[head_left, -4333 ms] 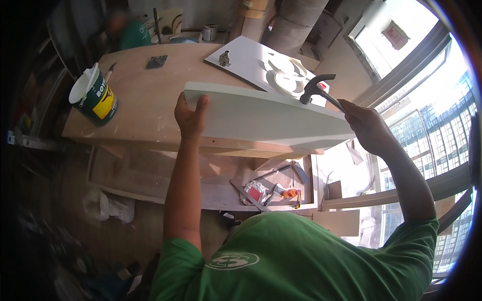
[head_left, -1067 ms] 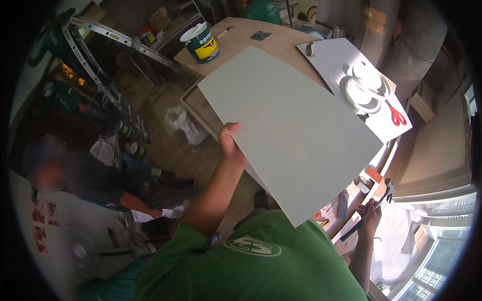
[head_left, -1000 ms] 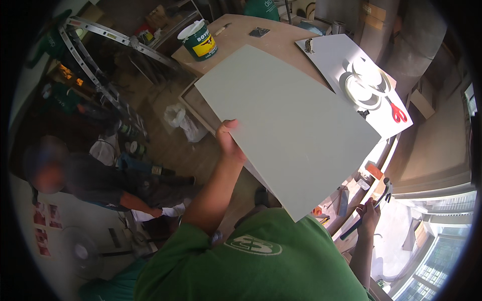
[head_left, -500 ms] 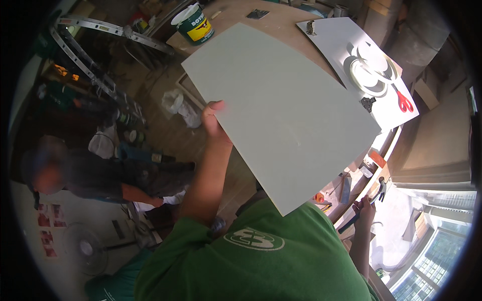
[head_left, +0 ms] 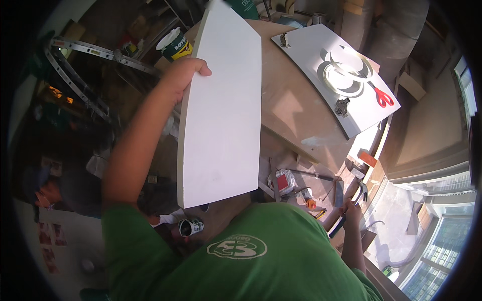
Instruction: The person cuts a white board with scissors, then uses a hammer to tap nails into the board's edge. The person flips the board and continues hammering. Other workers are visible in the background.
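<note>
My left hand grips a flat white board by its left edge, the thumb over its face. The board stands nearly upright in front of me, its narrow left edge showing. Down at the right, my right hand is closed round the handle of a claw hammer. On the workbench lies a second white panel with metal hinges fixed to it. Coils of white strip and red-handled scissors rest on that panel.
A green paint tub stands behind the board. Tools and a red-and-white packet lie on a lower surface. An aluminium ladder and another person are at the left. A can sits below the board; a window is at right.
My left hand has moved up and left, turning the board more upright so its edge shows. More of the workbench and lower tools is uncovered. The hammer stays in my right hand.
</note>
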Motion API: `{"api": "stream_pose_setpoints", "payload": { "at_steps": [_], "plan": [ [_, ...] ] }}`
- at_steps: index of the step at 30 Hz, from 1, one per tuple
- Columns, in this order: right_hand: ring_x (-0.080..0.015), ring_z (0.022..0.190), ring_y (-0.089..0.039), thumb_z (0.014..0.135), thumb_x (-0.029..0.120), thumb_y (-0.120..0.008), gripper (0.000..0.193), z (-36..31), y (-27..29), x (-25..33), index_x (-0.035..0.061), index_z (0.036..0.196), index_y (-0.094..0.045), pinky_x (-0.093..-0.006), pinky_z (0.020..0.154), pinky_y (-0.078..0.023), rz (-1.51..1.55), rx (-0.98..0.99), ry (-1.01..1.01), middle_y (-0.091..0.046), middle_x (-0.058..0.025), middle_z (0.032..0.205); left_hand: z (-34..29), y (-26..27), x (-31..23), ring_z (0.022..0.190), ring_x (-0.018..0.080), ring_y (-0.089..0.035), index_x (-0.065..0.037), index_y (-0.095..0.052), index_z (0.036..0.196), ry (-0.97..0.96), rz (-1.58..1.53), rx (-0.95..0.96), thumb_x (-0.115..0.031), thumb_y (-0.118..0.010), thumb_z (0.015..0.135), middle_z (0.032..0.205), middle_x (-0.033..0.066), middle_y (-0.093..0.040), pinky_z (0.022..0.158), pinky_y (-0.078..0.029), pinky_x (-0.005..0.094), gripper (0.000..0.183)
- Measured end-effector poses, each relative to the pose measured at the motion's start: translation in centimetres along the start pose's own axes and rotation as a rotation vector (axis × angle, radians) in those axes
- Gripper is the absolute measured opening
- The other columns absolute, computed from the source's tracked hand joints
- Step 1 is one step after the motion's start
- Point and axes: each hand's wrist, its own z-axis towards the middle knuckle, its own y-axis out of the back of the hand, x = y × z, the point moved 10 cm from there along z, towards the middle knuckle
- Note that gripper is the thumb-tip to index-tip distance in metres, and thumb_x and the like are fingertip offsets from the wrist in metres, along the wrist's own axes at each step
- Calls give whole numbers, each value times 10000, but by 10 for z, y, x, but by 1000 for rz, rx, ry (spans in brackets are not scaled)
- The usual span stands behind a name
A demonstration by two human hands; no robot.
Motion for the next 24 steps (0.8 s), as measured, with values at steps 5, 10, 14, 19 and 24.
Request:
{"api": "stream_pose_setpoints", "payload": {
  "at_steps": [5, 10, 14, 19, 24],
  "plan": [
    [-135, 415, -487, 992, 151, -635, 134, -1, 10, -15, 56, 936, -558, -316, 377, -416, -105, -16, 15, -466, 2, 595, 20, -34, 6, 883, 331, -694, 100, -575, 1193, -1, 100, -79, -64, -642, 688, 1030, 222, -658, 798, -589, 415, 536],
    [-125, 405, -477, 991, 157, -632, 134, 1, 24, -2, 48, 942, -570, -300, 388, -404, -193, -55, 108, -484, 0, 590, 42, -69, 28, 898, 361, -693, 105, -587, 1174, 143, 116, 51, -27, -628, 680, 1027, 222, -660, 805, -585, 441, 514],
    [-120, 416, -497, 974, 165, -639, 172, -25, 41, 72, 16, 895, -603, -295, 401, -395, -209, -165, 246, -524, -22, 575, 39, -82, 21, 890, 354, -688, 103, -594, 1162, 93, 204, 22, -21, -627, 678, 1017, 217, -660, 796, -582, 434, 501],
    [-88, 500, -492, 986, 139, -577, 130, -75, 51, 186, 12, 985, -601, -264, 459, -396, -181, -224, 548, -508, 0, 647, 50, -72, 26, 882, 328, -675, 86, -592, 1157, 58, 343, -66, -6, -647, 667, 989, 194, -655, 783, -572, 413, 502],
    [-61, 501, -442, 1082, 279, -542, 279, -122, 41, 249, 20, 1006, -614, -241, 463, -352, 90, -139, 801, -468, 22, 624, 66, -63, 51, 967, 380, -690, 73, -519, 1314, 0, 556, -42, -47, -671, 700, 1100, 250, -674, 837, -569, 424, 644]
  ]
}}
